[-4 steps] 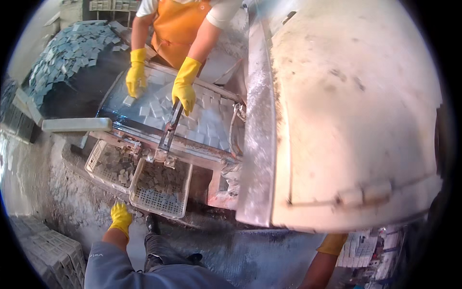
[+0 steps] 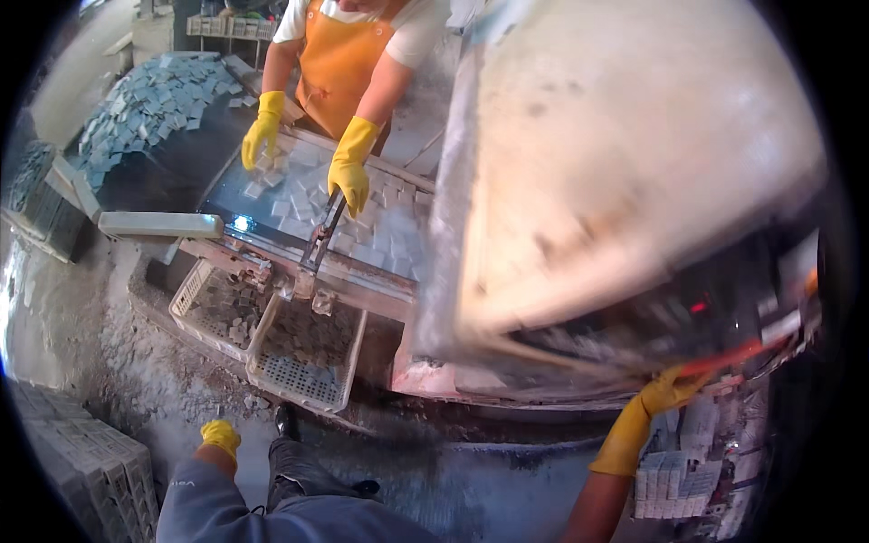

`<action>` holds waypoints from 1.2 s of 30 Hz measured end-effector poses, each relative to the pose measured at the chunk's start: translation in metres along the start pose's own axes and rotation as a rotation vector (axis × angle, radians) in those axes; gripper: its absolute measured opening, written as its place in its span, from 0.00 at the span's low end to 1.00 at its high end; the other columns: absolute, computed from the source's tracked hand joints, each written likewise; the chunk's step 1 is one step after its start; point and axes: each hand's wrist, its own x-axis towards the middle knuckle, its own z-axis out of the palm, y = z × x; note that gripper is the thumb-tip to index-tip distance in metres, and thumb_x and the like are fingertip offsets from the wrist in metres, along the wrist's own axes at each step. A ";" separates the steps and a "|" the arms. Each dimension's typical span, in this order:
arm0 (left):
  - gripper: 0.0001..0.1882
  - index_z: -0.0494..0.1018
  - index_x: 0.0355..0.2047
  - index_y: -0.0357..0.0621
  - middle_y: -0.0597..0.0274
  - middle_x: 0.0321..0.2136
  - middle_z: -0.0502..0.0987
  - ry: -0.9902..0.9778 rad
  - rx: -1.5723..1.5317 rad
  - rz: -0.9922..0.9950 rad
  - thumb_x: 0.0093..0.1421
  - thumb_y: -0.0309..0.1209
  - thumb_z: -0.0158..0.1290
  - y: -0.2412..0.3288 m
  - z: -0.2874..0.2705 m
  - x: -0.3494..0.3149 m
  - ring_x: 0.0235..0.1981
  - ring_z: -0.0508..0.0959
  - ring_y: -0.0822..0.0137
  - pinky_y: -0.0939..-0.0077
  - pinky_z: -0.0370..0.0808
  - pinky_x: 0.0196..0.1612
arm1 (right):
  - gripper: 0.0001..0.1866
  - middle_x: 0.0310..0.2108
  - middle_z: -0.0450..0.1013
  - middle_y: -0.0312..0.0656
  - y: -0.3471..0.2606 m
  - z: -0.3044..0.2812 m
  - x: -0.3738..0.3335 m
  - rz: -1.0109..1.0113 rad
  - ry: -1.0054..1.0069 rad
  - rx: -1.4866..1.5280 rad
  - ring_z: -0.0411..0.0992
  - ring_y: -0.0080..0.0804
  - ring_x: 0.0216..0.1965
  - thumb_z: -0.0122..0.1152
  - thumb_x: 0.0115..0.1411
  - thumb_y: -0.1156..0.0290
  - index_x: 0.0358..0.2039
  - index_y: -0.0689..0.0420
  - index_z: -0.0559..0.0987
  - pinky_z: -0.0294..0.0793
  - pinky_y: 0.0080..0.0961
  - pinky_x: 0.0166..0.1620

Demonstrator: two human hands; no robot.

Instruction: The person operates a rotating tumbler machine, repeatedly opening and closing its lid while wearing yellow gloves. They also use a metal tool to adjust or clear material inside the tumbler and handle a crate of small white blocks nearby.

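One large, cream-coloured, curved, seemingly metal cover (image 2: 634,154) is at your right; it is probably heavy and stiff, so better take it by the lower rim. Two white perforated plastic baskets (image 2: 299,385) stand side by side, at its left. Your yellow-gloved right hand (image 2: 656,398) is below the cover; whether it grasps, I cannot tell. Your yellow-gloved left hand (image 2: 220,436) is clenched, nothing visible inside.

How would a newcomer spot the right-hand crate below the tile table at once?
Find the tile-strewn table in front of the co-worker in the orange apron. Below its near edge, the pale right-hand crate sits beside the left-hand crate, both holding small dark pieces. Only the right-hand one shows a large pale, hole-dotted patch next to its pieces.
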 end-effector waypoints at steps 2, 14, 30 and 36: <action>0.31 0.81 0.53 0.44 0.45 0.52 0.82 0.127 -0.062 0.074 0.55 0.50 0.62 0.000 0.036 -0.019 0.57 0.80 0.46 0.52 0.75 0.60 | 0.39 0.72 0.62 0.51 -0.049 0.002 -0.007 0.049 -0.055 -0.064 0.66 0.40 0.67 0.62 0.71 0.72 0.77 0.59 0.54 0.66 0.34 0.69; 0.30 0.79 0.55 0.45 0.46 0.52 0.82 0.368 -0.060 0.636 0.61 0.52 0.58 0.219 0.073 -0.172 0.56 0.79 0.44 0.53 0.75 0.59 | 0.17 0.38 0.75 0.43 0.026 -0.415 -0.435 1.058 -1.078 -0.237 0.73 0.35 0.42 0.68 0.67 0.60 0.42 0.63 0.80 0.73 0.37 0.48; 0.32 0.73 0.61 0.39 0.39 0.56 0.77 1.232 0.085 1.801 0.60 0.41 0.62 0.739 -0.009 -0.426 0.57 0.78 0.40 0.50 0.74 0.63 | 0.21 0.23 0.71 0.33 -0.036 -0.696 -0.534 1.888 -0.072 -0.200 0.69 0.27 0.24 0.62 0.70 0.50 0.34 0.58 0.79 0.69 0.33 0.28; 0.25 0.80 0.46 0.41 0.47 0.44 0.84 0.958 0.289 1.175 0.60 0.50 0.63 0.856 -0.034 -0.414 0.45 0.84 0.45 0.52 0.80 0.48 | 0.19 0.23 0.71 0.33 0.018 -0.736 -0.498 1.715 -0.739 -0.685 0.69 0.28 0.23 0.62 0.70 0.52 0.33 0.56 0.78 0.68 0.33 0.27</action>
